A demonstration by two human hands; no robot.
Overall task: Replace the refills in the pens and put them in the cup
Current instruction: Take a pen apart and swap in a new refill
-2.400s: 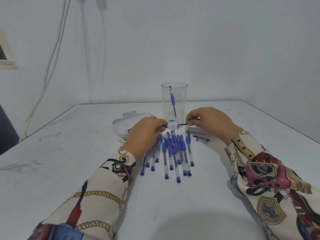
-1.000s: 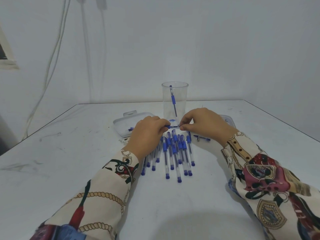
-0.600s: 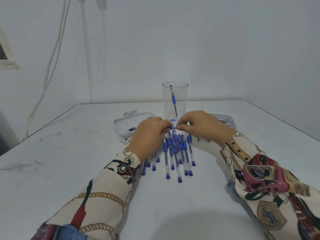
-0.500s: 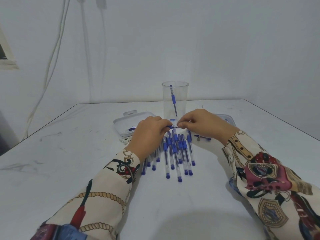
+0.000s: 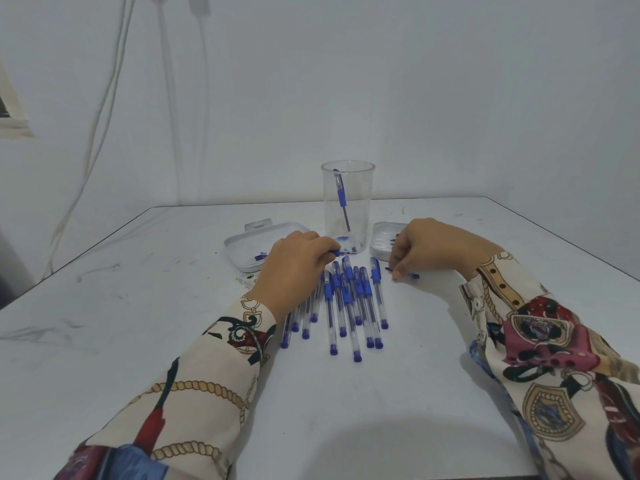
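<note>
A tall clear cup (image 5: 347, 216) stands at the table's middle back with one blue pen (image 5: 341, 202) leaning inside. Several blue-capped pens (image 5: 349, 299) lie in a row in front of it. My left hand (image 5: 294, 268) grips a pen (image 5: 341, 252) lying sideways near the cup's base; most of that pen is hidden in my fingers. My right hand (image 5: 429, 247) has its fingertips down on a small blue pen cap (image 5: 407, 274) on the table, right of the row.
A white lidded tray (image 5: 249, 247) with a few blue bits lies left of the cup. A second small white tray (image 5: 381, 242) with dark refill ends sits right of the cup, partly behind my right hand. Cables hang on the wall at the left.
My right hand left the pen it held together with my left hand and moved right and down to the blue cap on the table. My left hand kept the pen.
</note>
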